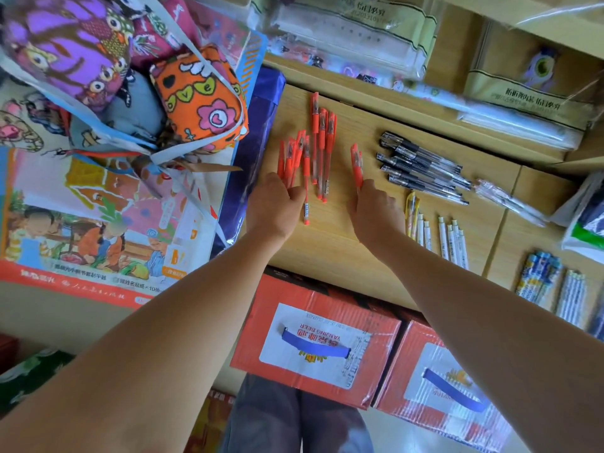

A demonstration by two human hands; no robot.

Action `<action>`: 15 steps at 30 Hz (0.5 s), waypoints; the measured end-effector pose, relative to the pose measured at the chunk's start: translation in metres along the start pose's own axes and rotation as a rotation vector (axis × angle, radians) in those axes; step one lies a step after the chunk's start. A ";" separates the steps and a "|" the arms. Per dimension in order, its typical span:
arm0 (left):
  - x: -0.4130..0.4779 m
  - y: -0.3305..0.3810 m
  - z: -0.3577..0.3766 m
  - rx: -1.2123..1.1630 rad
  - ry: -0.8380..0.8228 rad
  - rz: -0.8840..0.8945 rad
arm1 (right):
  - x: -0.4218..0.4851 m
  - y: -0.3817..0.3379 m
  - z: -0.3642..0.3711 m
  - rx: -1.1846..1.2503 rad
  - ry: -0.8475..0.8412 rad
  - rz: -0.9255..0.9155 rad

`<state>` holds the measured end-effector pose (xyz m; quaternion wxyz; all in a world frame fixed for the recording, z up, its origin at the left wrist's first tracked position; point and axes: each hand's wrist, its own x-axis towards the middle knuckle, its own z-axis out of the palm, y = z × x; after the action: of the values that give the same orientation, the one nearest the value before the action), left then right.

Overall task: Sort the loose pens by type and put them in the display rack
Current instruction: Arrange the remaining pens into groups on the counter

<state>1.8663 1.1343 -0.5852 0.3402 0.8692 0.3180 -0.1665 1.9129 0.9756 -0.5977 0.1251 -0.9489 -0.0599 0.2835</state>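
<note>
On a pale wooden worktop [327, 246], the left hand [277, 207] grips a fanned bunch of red plastic pens [291, 155]. The right hand [376, 210] pinches a pair of red pens [356, 163], near clear black-capped pens [421, 165].

Stationery shop: pens [322, 152] grouped by colour on a wooden counter [327, 250], plastic-wrapped stock [353, 24] at one o'clock, patterned pouches [199, 96] at ten.

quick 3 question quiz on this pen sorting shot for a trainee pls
1. True or false: the black pens lie left of the red pens.
2. The right hand holds pens of which colour? A red, B black, C white.
3. Which holds more pens, the left hand or the right hand?
Key: 1 false; 2 A; 3 left hand.
</note>
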 end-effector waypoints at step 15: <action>-0.011 -0.022 0.012 -0.343 0.026 -0.083 | 0.029 -0.041 -0.002 0.380 -0.016 0.052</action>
<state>1.8424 1.1331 -0.5986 0.4723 0.7865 0.3817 -0.1122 1.9366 1.0196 -0.6006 0.2942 -0.9071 0.0185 0.3004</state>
